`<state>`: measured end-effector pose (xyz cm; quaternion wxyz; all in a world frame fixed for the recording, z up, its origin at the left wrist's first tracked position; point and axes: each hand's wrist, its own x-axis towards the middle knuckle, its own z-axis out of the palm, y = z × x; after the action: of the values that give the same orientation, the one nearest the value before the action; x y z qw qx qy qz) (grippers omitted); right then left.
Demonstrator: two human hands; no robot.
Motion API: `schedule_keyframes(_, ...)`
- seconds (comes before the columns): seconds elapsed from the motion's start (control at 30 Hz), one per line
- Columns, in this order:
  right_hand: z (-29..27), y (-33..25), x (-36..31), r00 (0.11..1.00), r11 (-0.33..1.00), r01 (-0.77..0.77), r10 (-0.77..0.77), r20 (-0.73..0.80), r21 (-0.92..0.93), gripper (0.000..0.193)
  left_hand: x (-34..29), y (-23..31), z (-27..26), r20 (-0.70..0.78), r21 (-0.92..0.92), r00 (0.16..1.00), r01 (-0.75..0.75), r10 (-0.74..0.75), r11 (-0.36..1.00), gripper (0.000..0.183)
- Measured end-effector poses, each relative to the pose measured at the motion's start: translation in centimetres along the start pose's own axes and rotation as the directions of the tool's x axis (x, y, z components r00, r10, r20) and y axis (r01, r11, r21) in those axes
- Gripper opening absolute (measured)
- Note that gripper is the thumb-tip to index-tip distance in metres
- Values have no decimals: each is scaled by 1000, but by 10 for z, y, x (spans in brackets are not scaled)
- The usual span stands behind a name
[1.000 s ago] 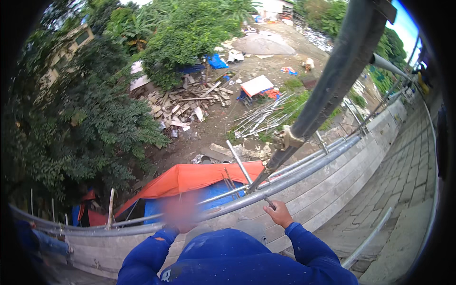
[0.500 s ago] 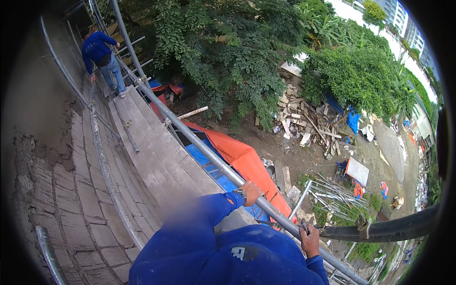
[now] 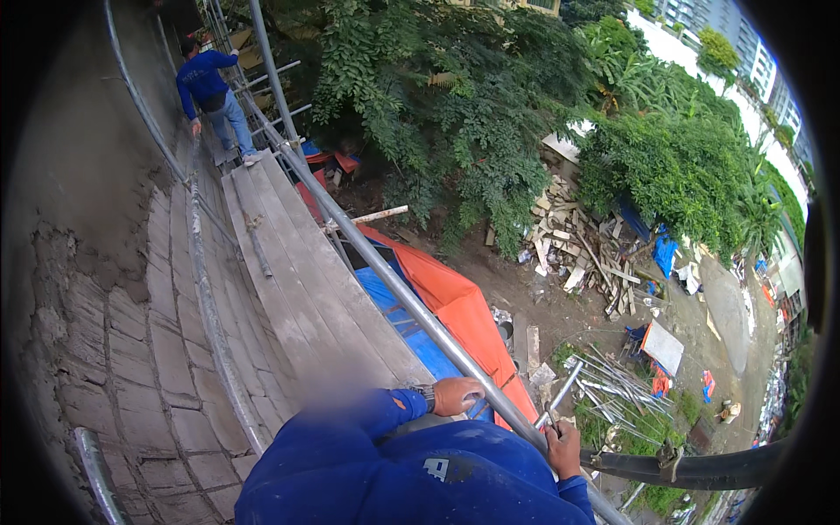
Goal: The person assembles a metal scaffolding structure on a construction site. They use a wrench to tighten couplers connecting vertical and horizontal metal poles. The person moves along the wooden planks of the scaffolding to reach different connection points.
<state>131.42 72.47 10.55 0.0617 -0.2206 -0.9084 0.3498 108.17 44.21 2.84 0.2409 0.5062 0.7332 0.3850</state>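
A grey metal scaffold pipe (image 3: 411, 302) runs slantwise as a rail beside a narrow plank platform. My left hand (image 3: 457, 396), with a watch at its wrist, is just on the platform side of the rail; its fingers are curled and nothing shows in them. My right hand (image 3: 564, 448) is closed around the rail lower down. By its fingertips sticks up a thin dark piece, too small to name. Close to that hand, a thick black hose or tube (image 3: 726, 468) leads off to the right. A blur covers part of my left sleeve.
Metal planks (image 3: 306, 280) stretch ahead to a co-worker (image 3: 210, 92) in blue. Along the left stand a rough block wall (image 3: 162, 385) and a bent pipe (image 3: 206, 302). Far below, outside the rail, lie an orange tarp (image 3: 464, 311), scrap wood (image 3: 569, 241) and loose pipes (image 3: 617, 389).
My left hand has come off the rail and drawn back toward me. My right hand stays on the rail. The whole view has shifted slightly; the co-worker still stands at the far end.
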Motion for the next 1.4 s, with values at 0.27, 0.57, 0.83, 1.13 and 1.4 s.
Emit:
schedule_keyframes(0.27,69,-49,88,978,985,-67,96,183,-157,30,-121,-215,-105,-89,127,786,618,-611,776,35)
schedule_keyframes(0.57,100,-53,109,850,946,12,161,502,-325,53,-161,-254,-191,-355,-98,585,753,-730,651,34)
schedule_keyframes(0.83,111,-21,115,842,960,118,38,538,-252,57,-178,-207,-142,-348,-266,577,695,-739,668,36)
schedule_keyframes(1.13,100,-59,108,868,965,175,-59,493,-194,55,-313,-100,-171,-637,-329,182,815,-749,478,33)
schedule_keyframes(1.4,100,-37,120,770,947,278,-120,626,-160,58,-425,-51,-160,-867,-317,-179,919,-466,237,30)
